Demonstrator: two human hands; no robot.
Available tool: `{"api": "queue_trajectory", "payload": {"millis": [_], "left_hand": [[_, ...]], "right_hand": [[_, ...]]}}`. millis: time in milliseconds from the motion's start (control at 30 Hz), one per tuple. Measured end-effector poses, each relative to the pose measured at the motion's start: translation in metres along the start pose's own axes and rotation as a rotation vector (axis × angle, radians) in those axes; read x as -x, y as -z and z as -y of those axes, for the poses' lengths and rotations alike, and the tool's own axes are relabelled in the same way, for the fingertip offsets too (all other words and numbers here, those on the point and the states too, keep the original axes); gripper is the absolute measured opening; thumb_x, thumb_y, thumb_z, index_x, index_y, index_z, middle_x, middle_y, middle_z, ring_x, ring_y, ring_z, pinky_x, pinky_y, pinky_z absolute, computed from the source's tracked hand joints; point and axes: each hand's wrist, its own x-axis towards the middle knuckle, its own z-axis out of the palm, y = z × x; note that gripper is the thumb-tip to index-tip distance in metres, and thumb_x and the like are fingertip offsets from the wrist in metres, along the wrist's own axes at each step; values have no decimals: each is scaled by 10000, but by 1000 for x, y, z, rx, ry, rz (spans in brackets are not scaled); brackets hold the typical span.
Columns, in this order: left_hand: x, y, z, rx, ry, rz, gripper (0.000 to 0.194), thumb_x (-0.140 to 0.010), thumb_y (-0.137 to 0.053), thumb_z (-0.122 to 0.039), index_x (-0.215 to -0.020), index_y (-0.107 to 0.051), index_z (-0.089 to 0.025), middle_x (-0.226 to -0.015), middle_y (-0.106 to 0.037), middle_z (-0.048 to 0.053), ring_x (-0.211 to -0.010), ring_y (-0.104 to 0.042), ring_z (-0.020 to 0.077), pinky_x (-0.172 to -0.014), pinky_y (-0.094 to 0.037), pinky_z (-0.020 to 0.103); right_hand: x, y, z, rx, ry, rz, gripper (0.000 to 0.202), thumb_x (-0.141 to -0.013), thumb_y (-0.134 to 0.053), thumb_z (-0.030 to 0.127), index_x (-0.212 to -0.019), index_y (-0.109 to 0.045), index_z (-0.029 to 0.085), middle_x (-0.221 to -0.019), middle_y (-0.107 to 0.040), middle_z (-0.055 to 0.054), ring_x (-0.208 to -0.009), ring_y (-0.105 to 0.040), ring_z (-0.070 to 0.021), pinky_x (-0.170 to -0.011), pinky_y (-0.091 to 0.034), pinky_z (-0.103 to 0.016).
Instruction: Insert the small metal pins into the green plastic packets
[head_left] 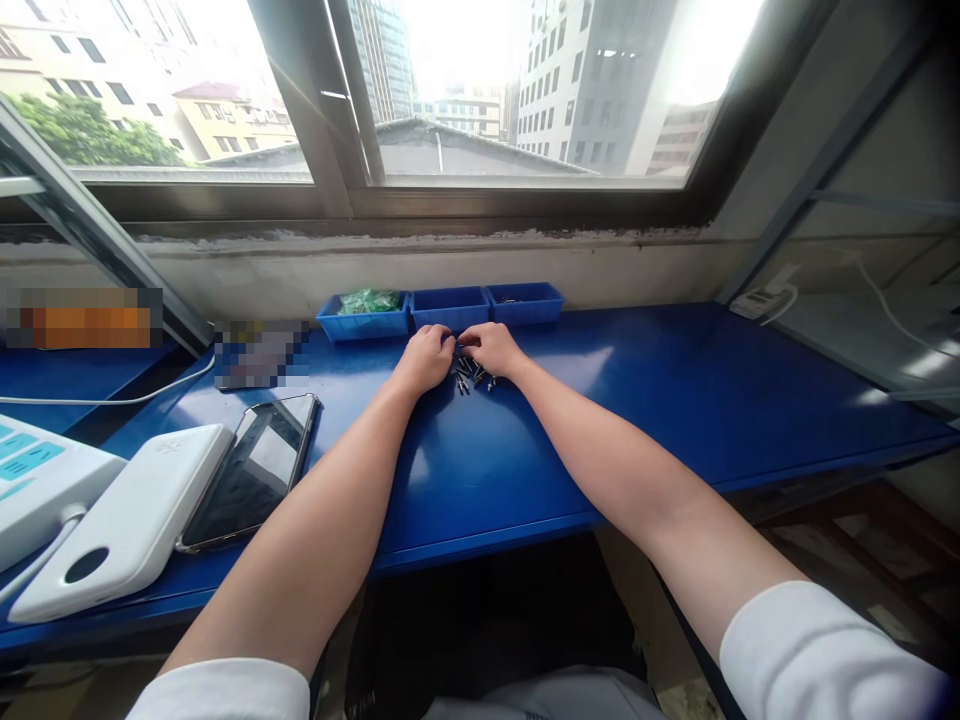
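My left hand [426, 358] and my right hand [492, 348] meet over the blue table, just in front of the bins. Both have curled fingers, with the fingertips brought close together. Whatever is pinched there is too small and too covered to make out. Right below the fingertips lies a loose pile of small, slim metal pieces [463, 378], some dark and some shiny; their exact kind is unclear. Behind the hands stand three blue bins in a row: the left bin [364, 325] with green, bag-like contents, the middle bin [450, 308], and the right bin [526, 303] with a few small dark pieces.
On the left of the blue table [637, 400] lie a phone [255, 470], a white power bank [124, 520] and a white power strip [45, 480]. A white cable [105, 402] crosses the far left. Metal frames flank both sides, and a window rises behind.
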Motion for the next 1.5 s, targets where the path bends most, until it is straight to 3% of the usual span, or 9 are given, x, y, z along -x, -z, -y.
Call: {"api": "queue_trajectory", "payload": {"millis": [300, 433, 567, 700, 933, 1133, 1300, 1400, 1500], "left_hand": [[3, 5, -6, 15, -74, -53, 352, -863, -454, -323, -1137, -604, -160, -1153, -615, 103, -1101, -553, 236, -991, -413, 341], [5, 10, -12, 138, -144, -74, 345, -848, -484, -302, -1140, -609, -167, -1128, -644, 80, -1057, -582, 218, -958, -444, 336], [6, 14, -14, 283, -120, -72, 288, -822, -531, -317, -1036, -663, -177, -1018, -692, 64, -956, -622, 214, -882, -482, 325], [7, 15, -13, 375, -95, -42, 241, -794, -575, -347, -917, -676, -167, -877, -706, 45, -831, -633, 199, -789, -491, 300], [3, 14, -9, 222, -19, -108, 182, -847, -503, -291, -887, -634, -170, -895, -674, 51, -824, -592, 183, -803, -465, 302], [3, 12, -8, 214, -56, -129, 215, -864, -475, -320, -884, -632, -175, -903, -672, 58, -837, -595, 187, -820, -462, 309], [4, 11, -10, 298, -110, -143, 199, -841, -518, -324, -897, -633, -172, -869, -681, 42, -785, -604, 171, -769, -469, 283], [3, 10, -8, 253, -105, -180, 180, -842, -509, -295, -843, -638, -170, -861, -686, 48, -775, -604, 174, -776, -463, 285], [2, 10, -6, 213, -80, -191, 193, -846, -496, -290, -858, -643, -165, -863, -689, 59, -783, -606, 186, -771, -461, 293]], "right_hand": [[-3, 1, 5, -414, -67, -237, 102, -740, -652, 186, -834, -690, 175, -860, -709, -18, -831, -664, -152, -837, -520, -289], [-6, 0, 4, -698, -97, -179, 257, -654, -722, 192, -898, -647, 161, -813, -690, -15, -796, -661, -165, -770, -544, -306], [-5, 1, 0, -818, -133, -176, 455, -562, -797, 243, -971, -616, 160, -853, -671, -21, -739, -639, -155, -663, -546, -282], [-4, 3, -2, -866, -143, -140, 509, -509, -830, 278, -952, -609, 156, -868, -661, -27, -719, -625, -146, -584, -522, -246], [-3, 5, 3, -746, -116, -101, 340, -607, -785, 373, -825, -649, 151, -705, -647, -7, -606, -588, -121, -553, -482, -238], [-2, 7, 5, -682, -120, -135, 251, -649, -744, 376, -707, -656, 148, -624, -624, 13, -539, -543, -97, -552, -457, -231], [-3, 6, 5, -668, -137, -135, 294, -704, -690, 403, -585, -602, 149, -531, -580, 19, -495, -520, -90, -491, -414, -207], [-4, 4, 5, -675, -127, -146, 261, -700, -693, 402, -652, -635, 152, -578, -613, 13, -513, -548, -100, -516, -453, -220], [-2, 4, 7, -666, -94, -154, 263, -702, -693, 382, -850, -693, 164, -686, -675, 0, -587, -607, -127, -591, -504, -251]]}}
